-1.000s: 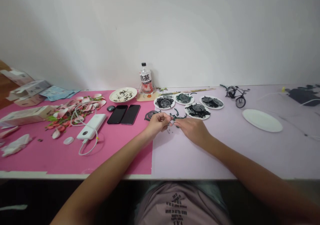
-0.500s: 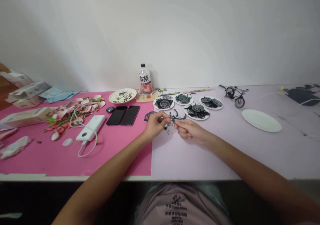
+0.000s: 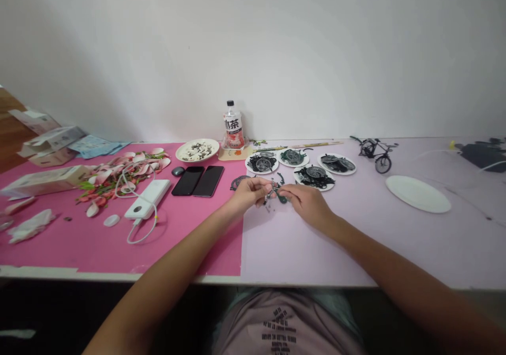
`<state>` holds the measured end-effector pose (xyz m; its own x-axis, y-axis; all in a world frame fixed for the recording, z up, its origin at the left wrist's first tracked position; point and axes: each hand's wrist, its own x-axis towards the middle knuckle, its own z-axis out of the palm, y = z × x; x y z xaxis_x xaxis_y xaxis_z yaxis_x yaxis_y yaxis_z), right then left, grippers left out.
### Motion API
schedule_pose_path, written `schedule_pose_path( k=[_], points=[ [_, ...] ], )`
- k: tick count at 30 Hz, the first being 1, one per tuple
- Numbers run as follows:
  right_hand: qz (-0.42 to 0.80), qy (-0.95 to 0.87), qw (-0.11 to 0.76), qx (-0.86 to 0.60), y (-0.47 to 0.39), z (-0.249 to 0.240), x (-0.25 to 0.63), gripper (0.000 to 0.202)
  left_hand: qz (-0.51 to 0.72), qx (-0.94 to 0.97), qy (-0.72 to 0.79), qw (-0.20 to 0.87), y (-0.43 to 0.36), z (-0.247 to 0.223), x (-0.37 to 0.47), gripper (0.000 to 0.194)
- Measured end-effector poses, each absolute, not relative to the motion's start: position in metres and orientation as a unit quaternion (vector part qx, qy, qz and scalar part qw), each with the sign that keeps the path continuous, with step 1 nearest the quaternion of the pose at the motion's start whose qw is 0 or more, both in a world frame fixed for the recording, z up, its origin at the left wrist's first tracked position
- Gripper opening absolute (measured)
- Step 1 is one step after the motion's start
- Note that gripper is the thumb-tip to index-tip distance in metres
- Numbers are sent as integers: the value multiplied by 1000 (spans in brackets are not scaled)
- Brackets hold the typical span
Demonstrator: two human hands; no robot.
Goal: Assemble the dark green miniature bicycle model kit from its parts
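My left hand (image 3: pixel 250 194) pinches a small dark part (image 3: pixel 273 188) at the middle of the table. Close beside it on the right, my right hand (image 3: pixel 310 203) has its fingers pressed together; what they hold is too small to make out. Dark green pieces (image 3: pixel 282 197) show between and behind the hands. Just behind my left hand lies a dark spoked wheel (image 3: pixel 237 182). Small white plates with dark parts and wheels stand beyond the hands, the nearest one (image 3: pixel 314 178) behind my right hand.
A dark toy bicycle (image 3: pixel 375 150) stands at the right, near a bare white plate (image 3: pixel 418 193). On the left are two phones (image 3: pixel 208 181), a white power bank (image 3: pixel 148 199) with a cable, and artificial petals (image 3: pixel 118 173). A bottle (image 3: pixel 233 128) stands by the wall.
My right hand has turned more palm-down, its fingers now stretched toward my left hand. A dark green piece shows more clearly between the hands. The whole view has shifted slightly.
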<state>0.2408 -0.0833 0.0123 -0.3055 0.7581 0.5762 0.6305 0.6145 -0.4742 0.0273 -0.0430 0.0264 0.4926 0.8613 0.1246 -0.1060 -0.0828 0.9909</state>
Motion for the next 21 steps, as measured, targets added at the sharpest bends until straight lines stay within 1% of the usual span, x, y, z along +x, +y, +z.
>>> schedule_pose_path(
  k=[2,4,6,7,12,14,16,19,20,21],
  points=[
    [4,-825,403,-396,-81,13,245,26,385,621,297,614,-45,32,26,51],
    [-46,-835,407,-368,-81,15,247,27,378,632,284,614,-48,37,25,49],
    [-56,-835,414,-358,-84,16,246,26,377,645,272,606,-49,39,24,48],
    [-42,-832,419,-360,-86,17,244,25,380,651,270,600,-50,39,24,48],
    [148,-803,411,-405,-94,16,234,29,428,665,283,542,-48,30,26,48],
    [203,-789,399,-421,-95,17,233,32,447,679,285,508,-46,25,26,42],
    [271,-768,380,-438,-94,20,233,37,454,698,287,474,-45,20,26,32],
    [450,-698,337,-444,-92,23,236,46,455,734,283,417,-43,15,25,14],
    [520,-661,325,-433,-91,23,237,48,457,749,279,390,-43,14,24,11],
    [584,-621,317,-416,-89,23,238,49,460,765,274,357,-43,13,24,12]
  ],
)
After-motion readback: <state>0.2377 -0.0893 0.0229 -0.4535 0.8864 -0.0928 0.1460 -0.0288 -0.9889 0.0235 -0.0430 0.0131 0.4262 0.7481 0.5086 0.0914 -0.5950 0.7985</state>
